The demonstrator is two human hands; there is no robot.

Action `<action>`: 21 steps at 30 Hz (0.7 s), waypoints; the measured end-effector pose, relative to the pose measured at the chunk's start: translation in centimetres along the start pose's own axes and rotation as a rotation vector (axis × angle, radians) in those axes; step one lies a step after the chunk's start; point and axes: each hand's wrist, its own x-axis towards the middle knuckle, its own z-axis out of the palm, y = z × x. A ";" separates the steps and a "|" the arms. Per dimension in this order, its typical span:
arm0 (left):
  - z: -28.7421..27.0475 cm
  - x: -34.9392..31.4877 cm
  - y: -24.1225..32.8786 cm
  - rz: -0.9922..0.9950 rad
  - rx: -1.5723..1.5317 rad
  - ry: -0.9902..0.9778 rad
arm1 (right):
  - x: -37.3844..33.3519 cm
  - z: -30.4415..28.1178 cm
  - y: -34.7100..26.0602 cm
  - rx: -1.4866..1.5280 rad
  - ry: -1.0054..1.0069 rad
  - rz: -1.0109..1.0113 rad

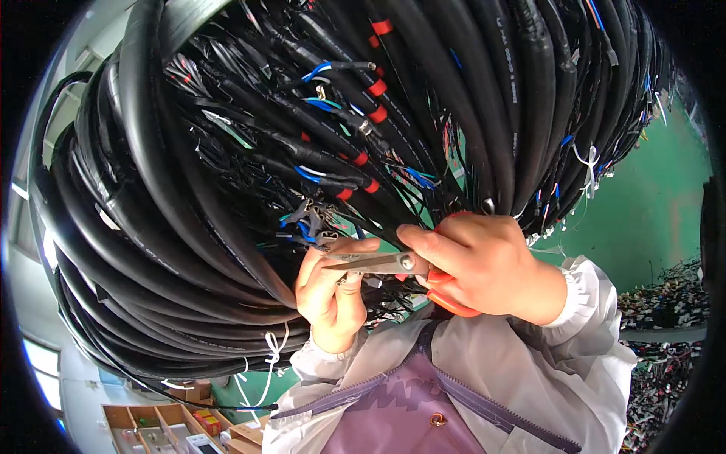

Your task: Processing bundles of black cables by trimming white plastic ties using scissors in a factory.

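Note:
Scissors (370, 263) with orange-red handles are in my right hand (484, 265), its fingers wrapped round the handles. The blades point left and lie across the front of my left hand (333, 295). My left hand is closed, thumb and fingers drawn together; what they pinch is too small and covered to make out. Just above its fingertips is a cable end (308, 219) with grey wrapping, blue wires and small metal terminals. Thick black cables (227, 250) hang in a large bundle around both hands.
More black cables (522, 98) hang on the right, several nearby with red tape bands (378, 113). White ties (588, 160) hang from the bundles. A divided wooden box (144, 424) stands at the lower left. Piles of small wire pieces (662, 303) lie on the right, beside green floor (635, 219).

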 end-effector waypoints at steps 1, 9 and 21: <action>-0.1 0.3 0.3 -0.029 0.014 -0.025 | -0.3 0.4 0.1 0.112 0.027 0.006; -0.2 0.1 1.0 -0.171 -0.088 -0.092 | -2.2 2.0 -0.2 0.338 0.307 0.030; -0.9 0.1 1.0 -0.150 -0.150 -0.174 | -2.8 2.7 -1.4 0.486 0.246 0.068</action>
